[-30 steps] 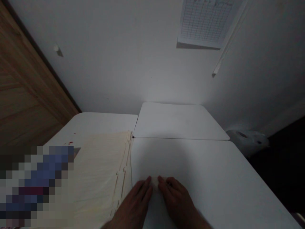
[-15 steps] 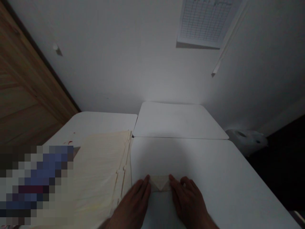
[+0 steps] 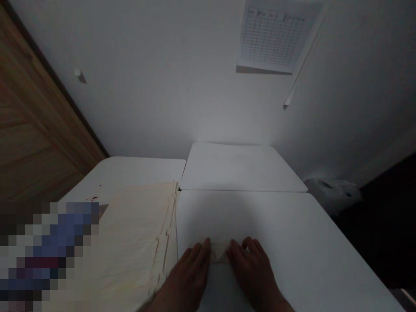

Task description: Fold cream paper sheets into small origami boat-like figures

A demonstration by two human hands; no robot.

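A small folded piece of pale paper (image 3: 219,251) lies on the white table (image 3: 292,242), its flaps meeting in a V at the middle. My left hand (image 3: 186,277) lies flat on its left side with fingers stretched out. My right hand (image 3: 253,271) presses flat on its right side, fingers also extended. Both hands touch the paper near the table's near edge. The lower part of the paper is hidden under my hands.
A stack of cream file folders (image 3: 136,242) lies to the left of my hands. A second white table (image 3: 240,167) abuts at the back, another (image 3: 136,169) at the left. A wooden door (image 3: 35,130), a wall chart (image 3: 276,34) and a white bag (image 3: 334,195) surround.
My hands first slid apart over the paper, exposing its folded flaps, then drew slightly closer again. The view tilted a little.
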